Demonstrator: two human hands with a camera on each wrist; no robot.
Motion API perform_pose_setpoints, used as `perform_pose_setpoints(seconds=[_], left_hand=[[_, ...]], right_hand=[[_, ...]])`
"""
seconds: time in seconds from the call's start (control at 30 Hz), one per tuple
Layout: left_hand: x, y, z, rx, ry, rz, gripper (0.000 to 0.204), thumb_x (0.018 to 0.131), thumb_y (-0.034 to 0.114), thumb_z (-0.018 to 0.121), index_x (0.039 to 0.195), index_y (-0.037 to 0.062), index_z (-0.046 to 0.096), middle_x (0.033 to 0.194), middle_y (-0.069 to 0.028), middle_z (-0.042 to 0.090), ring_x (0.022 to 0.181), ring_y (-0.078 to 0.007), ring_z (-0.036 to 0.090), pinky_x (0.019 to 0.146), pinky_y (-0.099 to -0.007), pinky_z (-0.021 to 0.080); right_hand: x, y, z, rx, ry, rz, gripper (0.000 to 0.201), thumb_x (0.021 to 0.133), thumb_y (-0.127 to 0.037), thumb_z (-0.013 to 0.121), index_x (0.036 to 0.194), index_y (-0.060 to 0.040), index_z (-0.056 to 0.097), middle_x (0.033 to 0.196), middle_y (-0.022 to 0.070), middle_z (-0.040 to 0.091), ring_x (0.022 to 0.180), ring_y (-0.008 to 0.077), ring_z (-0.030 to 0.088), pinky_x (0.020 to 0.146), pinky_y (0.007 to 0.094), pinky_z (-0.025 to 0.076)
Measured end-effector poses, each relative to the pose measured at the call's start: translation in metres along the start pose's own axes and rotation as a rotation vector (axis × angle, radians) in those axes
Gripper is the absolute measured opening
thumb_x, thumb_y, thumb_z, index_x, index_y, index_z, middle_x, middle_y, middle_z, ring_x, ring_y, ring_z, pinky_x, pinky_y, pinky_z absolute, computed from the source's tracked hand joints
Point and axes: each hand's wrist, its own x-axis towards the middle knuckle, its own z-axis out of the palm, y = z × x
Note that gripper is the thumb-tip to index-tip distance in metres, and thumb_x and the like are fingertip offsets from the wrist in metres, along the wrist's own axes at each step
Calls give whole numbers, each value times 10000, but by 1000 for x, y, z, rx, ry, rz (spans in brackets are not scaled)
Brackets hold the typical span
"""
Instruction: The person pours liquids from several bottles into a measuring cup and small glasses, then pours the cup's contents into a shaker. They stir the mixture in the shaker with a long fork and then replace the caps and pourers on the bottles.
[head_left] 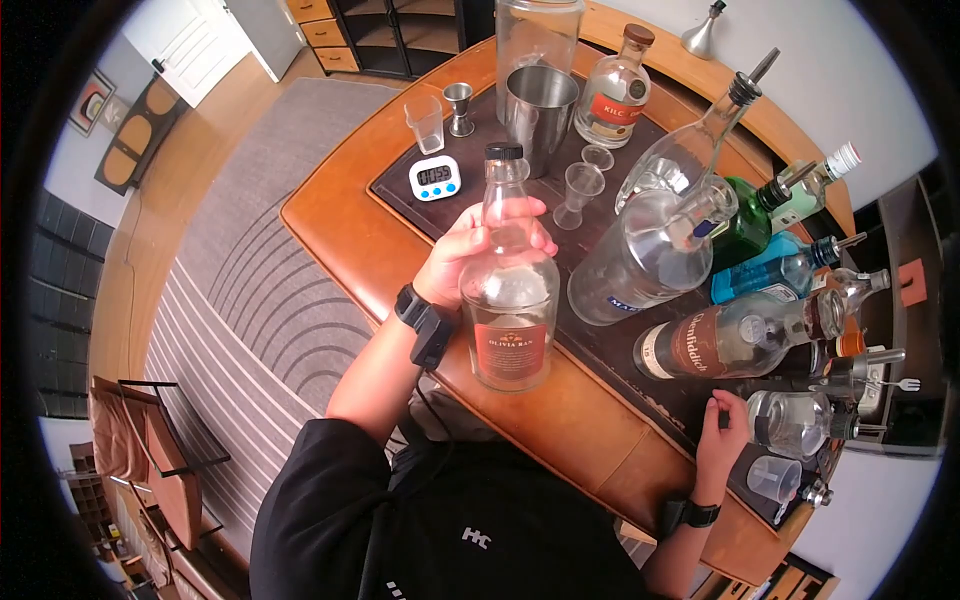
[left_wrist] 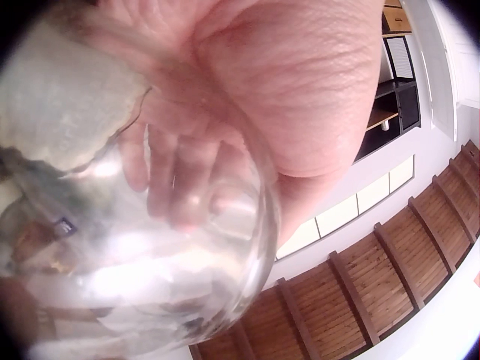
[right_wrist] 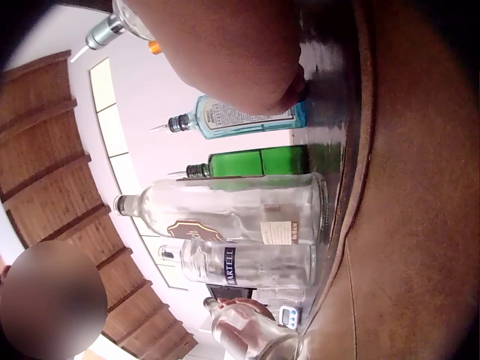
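Observation:
My left hand (head_left: 452,262) grips a clear glass bottle (head_left: 510,290) around its neck and shoulder. This bottle has a black cap and a red "Olivia Bay" label and stands upright in the head view. Seen through its glass in the left wrist view are the fingers (left_wrist: 176,176). At the table's right side, my right hand (head_left: 722,440) rests with loosely curled fingers and nothing in them. A clear bottle with a dark pourer (head_left: 785,420) is right beside it. Nearby lies the Glenfiddich bottle's label side (head_left: 700,340), facing me.
Several bottles line the dark mat, including a Martell bottle (head_left: 635,265), a blue bottle (head_left: 765,270) and a green bottle (head_left: 740,215). Farther back stand a metal shaker tin (head_left: 540,115), a jigger (head_left: 459,105), a small glass (head_left: 426,125) and a white timer (head_left: 435,178).

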Motion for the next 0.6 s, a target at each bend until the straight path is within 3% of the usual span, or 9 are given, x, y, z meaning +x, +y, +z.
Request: perform_pose_setpoints(seconds=[0.2, 0.27, 0.3, 0.37, 0.43, 0.47, 0.6], left_hand=[[-2, 0, -1, 70, -2, 26, 771, 755, 478, 831, 1323, 25, 573, 980, -120, 646, 1038, -333, 612, 999, -473, 456], [-2, 6, -1, 212, -200, 75, 750, 690, 499, 880, 1220, 24, 646, 921, -108, 675, 982, -316, 631, 986, -480, 460], [-1, 9, 2, 193, -277, 37, 728, 594, 354, 951, 1140, -28, 660, 1003, -133, 721, 1050, -322, 663, 1008, -473, 471], [6, 23, 18, 452, -524, 93, 651, 606, 359, 954, 1084, -11, 712, 1046, -138, 733, 1047, -314, 669, 1012, -484, 462], [8, 28, 38, 547, -596, 34, 576, 658, 368, 931, 1062, 2, 745, 1068, -135, 738, 1044, -302, 675, 1028, -493, 444], [11, 26, 45, 506, -638, 47, 492, 727, 362, 908, 1055, 26, 759, 1002, -119, 751, 989, -303, 699, 1023, -506, 434], [16, 25, 43, 497, -742, 28, 475, 767, 370, 882, 1065, 21, 758, 993, -118, 747, 988, -306, 698, 1040, -513, 420]], right_hand=[[1, -1, -1, 6, -16, 7, 99, 899, 17, 641, 995, 19, 665, 929, 112, 639, 848, 239, 620, 795, 330, 493], [1, 1, 0, 11, -7, 5, 95, 900, 17, 638, 991, 18, 664, 921, 113, 637, 847, 240, 619, 793, 331, 492], [0, 2, 1, 12, -7, 4, 91, 901, 17, 636, 987, 16, 663, 913, 114, 636, 846, 241, 618, 792, 332, 492], [0, 0, 1, 30, -6, 18, 90, 901, 18, 634, 986, 15, 662, 909, 113, 634, 843, 240, 616, 791, 334, 491], [1, 1, 2, 37, -14, 33, 89, 901, 19, 632, 984, 15, 661, 905, 112, 632, 841, 240, 615, 791, 335, 491], [0, 4, 3, 31, -8, 17, 89, 901, 22, 631, 985, 16, 661, 908, 111, 630, 837, 238, 613, 789, 333, 490], [-1, 1, 1, 46, -31, 40, 90, 902, 27, 629, 987, 19, 658, 922, 112, 629, 838, 239, 613, 789, 334, 489]])
